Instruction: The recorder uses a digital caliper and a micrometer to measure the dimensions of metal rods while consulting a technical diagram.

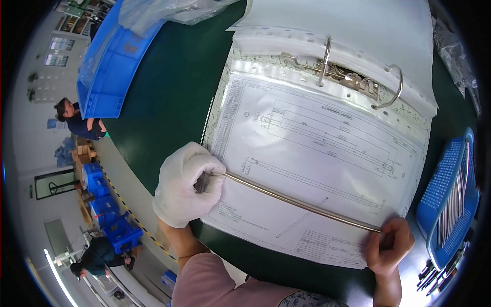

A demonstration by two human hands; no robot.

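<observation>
A slim metal rod [302,201] lies slantwise over a technical drawing [317,153] in a clear sleeve. My left hand [186,187], in a white glove, is closed around the rod's left end; something dark shows inside its curled fingers, too hidden to name. At the other end, the thumb and fingers of my bare right hand [389,244] pinch the rod's tip. The sleeve belongs to an open ring binder [225,110], whose two metal rings [325,60] stand up behind the drawing.
A blue basket [434,204] with several thin rods stands at the right, dark slender pieces beside it. At the back left is a blue bin [110,66] with clear plastic. Two people [76,120] are away to the left, near blue crates [123,233]. The tabletop [153,102] is green.
</observation>
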